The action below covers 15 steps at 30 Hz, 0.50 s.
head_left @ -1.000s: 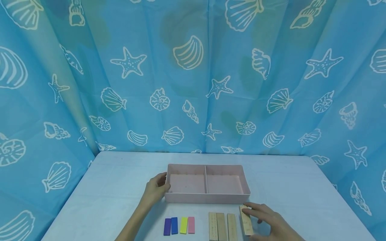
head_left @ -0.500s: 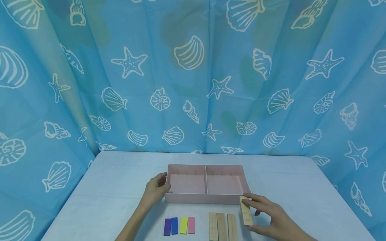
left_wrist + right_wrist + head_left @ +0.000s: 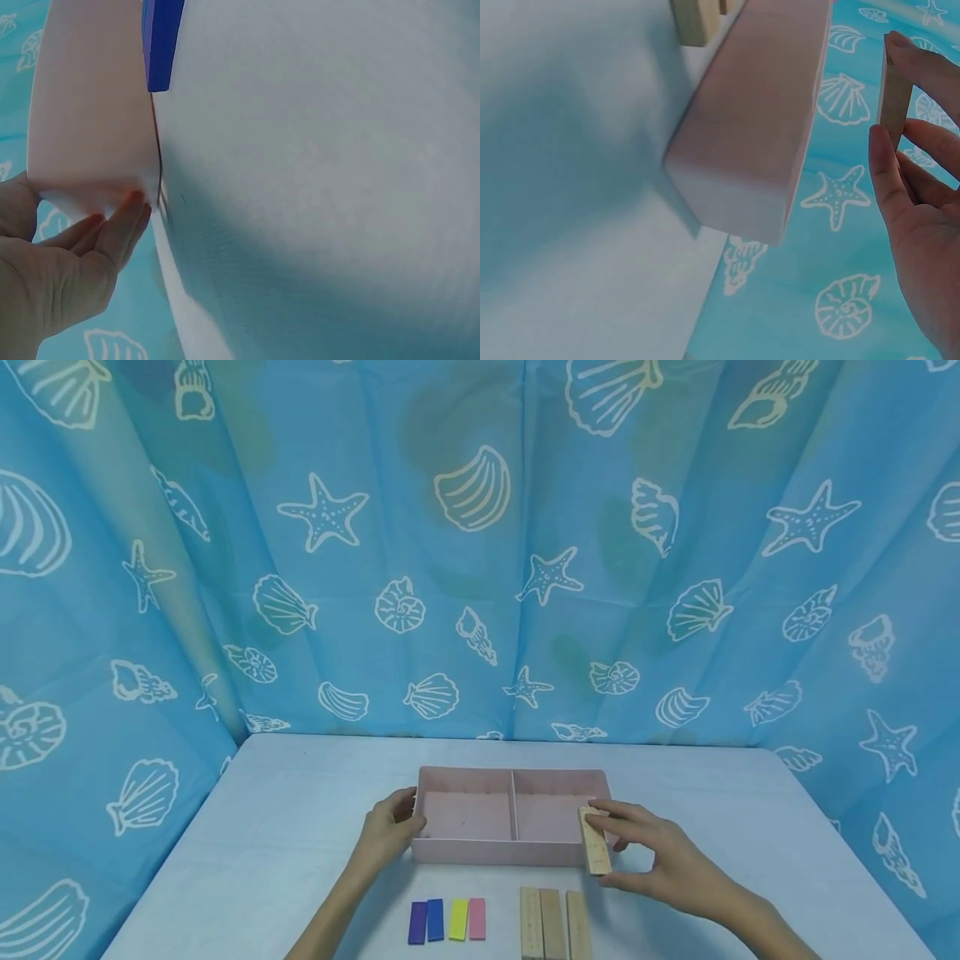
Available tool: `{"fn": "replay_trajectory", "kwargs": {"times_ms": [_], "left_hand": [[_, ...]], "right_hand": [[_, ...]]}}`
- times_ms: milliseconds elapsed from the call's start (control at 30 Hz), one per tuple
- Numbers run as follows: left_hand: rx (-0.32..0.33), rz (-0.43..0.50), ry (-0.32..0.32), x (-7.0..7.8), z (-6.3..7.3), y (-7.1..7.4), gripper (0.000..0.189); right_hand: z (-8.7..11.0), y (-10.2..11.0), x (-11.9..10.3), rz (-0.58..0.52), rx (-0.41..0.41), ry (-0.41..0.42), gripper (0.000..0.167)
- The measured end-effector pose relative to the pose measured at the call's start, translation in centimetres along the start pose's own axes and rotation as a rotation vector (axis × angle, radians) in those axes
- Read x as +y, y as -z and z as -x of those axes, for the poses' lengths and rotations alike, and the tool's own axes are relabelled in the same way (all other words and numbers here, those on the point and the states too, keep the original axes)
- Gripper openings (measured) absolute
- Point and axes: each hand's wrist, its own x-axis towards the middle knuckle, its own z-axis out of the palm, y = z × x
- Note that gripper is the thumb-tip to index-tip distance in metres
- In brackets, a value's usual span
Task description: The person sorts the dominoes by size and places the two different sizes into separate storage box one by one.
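Clamped in the fingers of the right hand [image 3: 663, 862], the pale oblong wooden block [image 3: 595, 845] has been raised to the front right of the pink two-compartment box [image 3: 487, 852], not yet placed inside; the box's left end is gripped by the left hand [image 3: 386, 832].

A blue curtain [image 3: 420, 560] fills the upper part of the head view and comes down both sides of the frame, hanging in vertical folds; white outlines of shells [image 3: 476, 489] and starfish [image 3: 322, 514] cover it, with dull greenish patches toward the top; across the lower part spreads a white table [image 3: 300, 802], its far edge running almost level before the curtain; the light is soft, the shadows blurred.
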Motion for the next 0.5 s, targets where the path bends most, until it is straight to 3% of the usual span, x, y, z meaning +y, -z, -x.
{"fn": "replay_trajectory", "kwargs": {"times_ms": [333, 500], "left_hand": [[0.003, -0.005, 0.004, 0.0, 0.0, 0.0, 0.051], [0.003, -0.024, 0.011, -0.1, 0.0, -0.1, 0.051]], "right_hand": [[-3.6, 0.1, 1.1, -0.025, -0.037, -0.057, 0.063], [-4.7, -0.3, 1.8, -0.034, -0.061, -0.125, 0.061]]}}
